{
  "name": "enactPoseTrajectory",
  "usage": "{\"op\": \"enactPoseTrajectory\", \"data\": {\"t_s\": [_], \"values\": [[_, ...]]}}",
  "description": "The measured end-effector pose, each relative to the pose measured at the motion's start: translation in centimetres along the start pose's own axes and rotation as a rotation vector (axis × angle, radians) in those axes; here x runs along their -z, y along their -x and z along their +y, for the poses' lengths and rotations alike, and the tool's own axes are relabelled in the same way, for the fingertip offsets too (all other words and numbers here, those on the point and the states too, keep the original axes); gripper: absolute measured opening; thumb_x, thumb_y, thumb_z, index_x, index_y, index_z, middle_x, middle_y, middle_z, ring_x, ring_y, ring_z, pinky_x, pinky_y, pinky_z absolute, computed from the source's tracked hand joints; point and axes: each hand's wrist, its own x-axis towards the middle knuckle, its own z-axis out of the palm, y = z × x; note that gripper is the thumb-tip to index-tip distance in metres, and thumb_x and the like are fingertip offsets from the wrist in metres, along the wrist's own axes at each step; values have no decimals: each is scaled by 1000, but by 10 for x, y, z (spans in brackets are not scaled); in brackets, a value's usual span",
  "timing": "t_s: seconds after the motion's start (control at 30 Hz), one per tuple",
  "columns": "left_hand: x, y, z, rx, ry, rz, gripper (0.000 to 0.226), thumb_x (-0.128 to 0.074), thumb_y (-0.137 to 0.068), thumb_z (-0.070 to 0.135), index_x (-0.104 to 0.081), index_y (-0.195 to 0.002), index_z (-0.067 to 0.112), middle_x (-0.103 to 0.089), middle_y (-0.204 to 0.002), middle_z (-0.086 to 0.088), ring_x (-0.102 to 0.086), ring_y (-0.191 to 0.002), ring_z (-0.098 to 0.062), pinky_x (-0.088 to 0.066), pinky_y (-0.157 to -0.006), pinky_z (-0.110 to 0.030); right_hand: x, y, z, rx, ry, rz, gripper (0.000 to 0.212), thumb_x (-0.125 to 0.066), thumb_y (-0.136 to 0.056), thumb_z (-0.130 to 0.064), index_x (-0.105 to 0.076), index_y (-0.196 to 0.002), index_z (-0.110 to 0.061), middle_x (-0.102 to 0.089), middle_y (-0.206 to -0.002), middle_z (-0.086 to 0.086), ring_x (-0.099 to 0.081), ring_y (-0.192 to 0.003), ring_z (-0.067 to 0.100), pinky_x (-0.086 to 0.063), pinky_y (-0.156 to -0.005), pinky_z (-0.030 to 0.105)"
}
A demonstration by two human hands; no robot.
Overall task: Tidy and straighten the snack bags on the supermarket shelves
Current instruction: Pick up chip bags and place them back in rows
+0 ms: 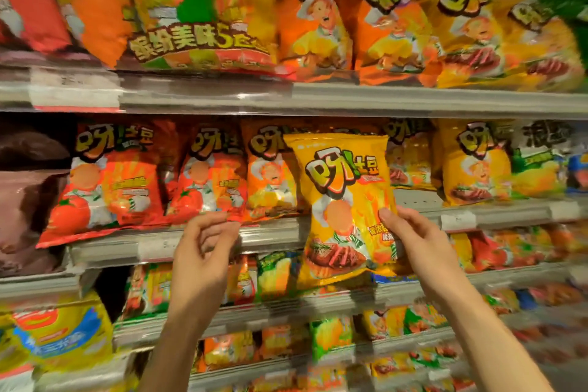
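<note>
Pinched at its right edge between thumb and fingers of the right hand (416,242), a glossy yellow snack bag printed with a steak picture (345,207) hangs upright in front of the grey metal middle shelf (273,237), its lower half dropping below the shelf lip and covering part of the row beneath. Held out like this, the bag is clear of the display and faces the viewer, which would suit reading its flavour before choosing a slot. To its right on the same shelf stands a matching yellow steak bag (474,165), with a bare stretch of shelf just beside it; that gap is probably where the held bag belongs. Meanwhile the left hand (203,248) reaches the bottom seam of a red tomato-flavour bag (208,181), its curled fingertips at the crimped edge; whether they actually pinch the seam or only touch it cannot be told. This bag and its red neighbour at far left (105,181) lean forward with their lower edges overhanging the shelf lip, so a push back from the base would likely square them. Orange and yellow bags on the top shelf (397,99) stand in a loose, slightly tilted row.
</note>
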Motion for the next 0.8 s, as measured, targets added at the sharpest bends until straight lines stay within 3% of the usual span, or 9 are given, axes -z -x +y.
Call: {"op": "enactPoseTrajectory", "data": {"t_s": [0.07,0.17,0.27,0.37,0.43,0.5,0.6,0.73,0.8], "values": [[-28,5,-4,0,-24,3,10,-65,-96,6,-63,-105,11,-66,-98,-29,-57,-83,-22,-45,-67,-8,26,-12,4,-4,-9,-6,23,-70,-89,-37,-70,-106,-22,-77,-78,-14,-70,-66,1,-53,-61,22],[-71,10,-8,1,-66,16,12,-67,-96,10,-64,-106,16,-70,-102,-23,-61,-80,-9,-45,-69,-9,66,-31,10,-7,6,-34,42,-71,-80,-49,-70,-112,-21,-80,-95,-6,-74,-84,11,-53,-76,32],[-116,14,-6,-23,-98,28,12,-67,-96,12,-64,-107,17,-70,-104,-21,-62,-82,-9,-46,-73,-13,104,-54,15,-6,35,-52,28,-70,-88,-44,-68,-111,-28,-78,-98,-11,-73,-83,-2,-50,-73,30],[-154,18,-2,-29,-130,33,11,-67,-96,15,-65,-106,19,-70,-102,-18,-66,-87,-16,-52,-85,-32,131,-81,18,2,42,-66,18,-69,-91,-39,-64,-106,-29,-75,-101,-10,-73,-85,3,-53,-81,28],[-175,18,1,-45,-163,19,11,-68,-96,16,-65,-106,20,-69,-99,-16,-67,-90,-20,-54,-88,-43,141,-101,20,19,42,-48,31,-68,-91,-41,-60,-117,-24,-70,-111,-8,-68,-96,5,-49,-86,23],[-192,15,6,-83,-211,-3,12,-68,-96,15,-65,-106,22,-68,-97,-13,-66,-91,-19,-53,-86,-32,147,-120,23,52,22,-30,52,-67,-93,-41,-54,-137,-18,-63,-123,-2,-63,-111,10,-44,-89,21],[-210,1,9,-156,-339,-49,13,-67,-96,21,-64,-109,23,-70,-99,-2,-66,-89,-8,-51,-79,-18,150,-146,22,90,46,-34,62,-64,-96,-47,-48,-145,-14,-59,-132,-2,-57,-122,11,-43,-93,21],[-225,-29,-1,-347,-662,-104,26,-66,-97,30,-63,-122,24,-60,-122,9,-56,-117,-14,-45,-99,-32,145,-170,18,178,158,-42,56,-57,-90,-69,-48,-115,-19,-56,-97,-18,-58,-87,2,-41,-72,21],[-233,-43,-6,-405,-792,-146,36,-66,-96,29,-62,-131,20,-52,-140,1,-41,-136,-18,-31,-111,-31,138,-173,18,191,229,-13,57,-52,-100,-55,-44,-144,-21,-61,-124,-10,-61,-115,14,-46,-90,26]]}}
